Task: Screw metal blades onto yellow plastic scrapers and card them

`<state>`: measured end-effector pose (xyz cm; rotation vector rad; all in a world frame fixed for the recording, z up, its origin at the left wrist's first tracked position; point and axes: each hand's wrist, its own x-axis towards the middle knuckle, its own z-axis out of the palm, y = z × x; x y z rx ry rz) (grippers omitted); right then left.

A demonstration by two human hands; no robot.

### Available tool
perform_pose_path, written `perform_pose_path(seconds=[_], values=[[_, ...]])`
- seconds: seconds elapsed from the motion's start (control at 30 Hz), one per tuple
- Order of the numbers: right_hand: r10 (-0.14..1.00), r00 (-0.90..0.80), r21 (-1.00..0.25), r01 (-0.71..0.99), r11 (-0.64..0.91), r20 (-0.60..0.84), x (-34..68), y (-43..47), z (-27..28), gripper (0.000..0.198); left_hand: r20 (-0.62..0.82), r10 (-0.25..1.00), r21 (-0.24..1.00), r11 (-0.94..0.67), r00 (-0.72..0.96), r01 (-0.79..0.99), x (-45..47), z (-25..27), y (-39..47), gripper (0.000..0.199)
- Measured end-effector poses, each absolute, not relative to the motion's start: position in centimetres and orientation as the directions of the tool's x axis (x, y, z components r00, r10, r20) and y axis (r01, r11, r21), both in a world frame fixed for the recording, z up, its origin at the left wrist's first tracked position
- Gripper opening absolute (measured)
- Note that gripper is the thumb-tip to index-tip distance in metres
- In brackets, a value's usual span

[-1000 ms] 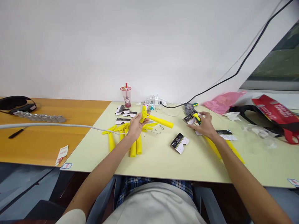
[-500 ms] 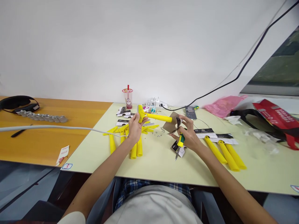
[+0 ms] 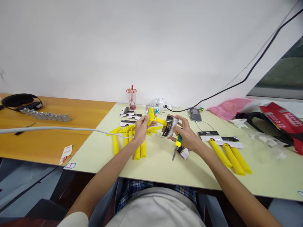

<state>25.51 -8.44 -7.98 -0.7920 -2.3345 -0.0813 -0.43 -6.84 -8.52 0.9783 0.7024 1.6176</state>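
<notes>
My left hand is closed around the head of a yellow scraper, whose handle points right. A black and white packaging card is around the handle, well up toward the head. The fingers of my right hand pinch that card by its right side. Tucked in the same hand is a green and yellow screwdriver, its tip pointing down left. Below my left hand lie several yellow scrapers. Another card lies on the table under my right hand.
Small metal nuts or screws lie scattered mid-table. Carded yellow scrapers lie on the right, flat cards at the back left. A drink cup, power strip and phone stand or lie along the wall. A white cable crosses the left.
The card has gone from the handle's end to farther up the handle, toward the head. My right hand has moved left with it, bringing the hands closer together.
</notes>
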Motion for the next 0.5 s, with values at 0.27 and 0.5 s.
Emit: perform_pose_path(seconds=[0.27,0.5], values=[[0.591,-0.585,-0.18,0.609,0.772,0.555,23.3,-9.4,-6.8,0.039,0.221,0.975,0.908,-0.192,0.036,-0.372,0.8,-10.2,-7.3,0.047],[0.654,-0.493,-0.265,0.644,0.718,0.573,22.5,-10.4,-7.9,0.039,0.145,0.976,0.834,-0.031,0.164,-0.551,1.9,-10.5,-8.3,0.034]])
